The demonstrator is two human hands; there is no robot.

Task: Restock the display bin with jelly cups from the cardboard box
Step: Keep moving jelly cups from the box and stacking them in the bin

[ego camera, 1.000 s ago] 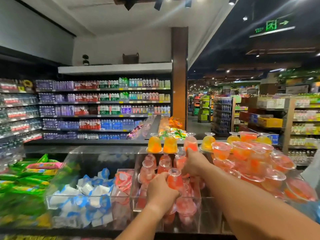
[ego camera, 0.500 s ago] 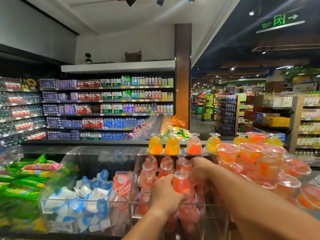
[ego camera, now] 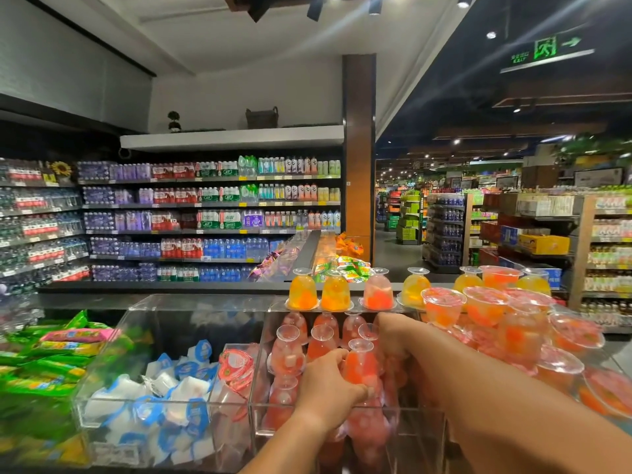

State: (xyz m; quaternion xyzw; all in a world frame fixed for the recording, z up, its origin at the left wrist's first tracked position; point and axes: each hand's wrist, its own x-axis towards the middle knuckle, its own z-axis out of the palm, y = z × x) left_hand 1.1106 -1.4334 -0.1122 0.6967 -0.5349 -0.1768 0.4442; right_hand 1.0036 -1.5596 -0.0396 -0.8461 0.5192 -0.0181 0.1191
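Task well advanced: display bin [ego camera: 424,436] already packed with red jelly cups. One jelly cup [ego camera: 359,366] gripped by left hand [ego camera: 328,388], fingers curled around it, inside bin. Right hand [ego camera: 393,340] just beside, among cups; its fingers hidden, state cannot be told. Cardboard box not seen.

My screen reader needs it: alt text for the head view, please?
Both hands reach into a clear display bin of red jelly cups; the left hand grips one inverted cup, the right hand is among the cups behind it.
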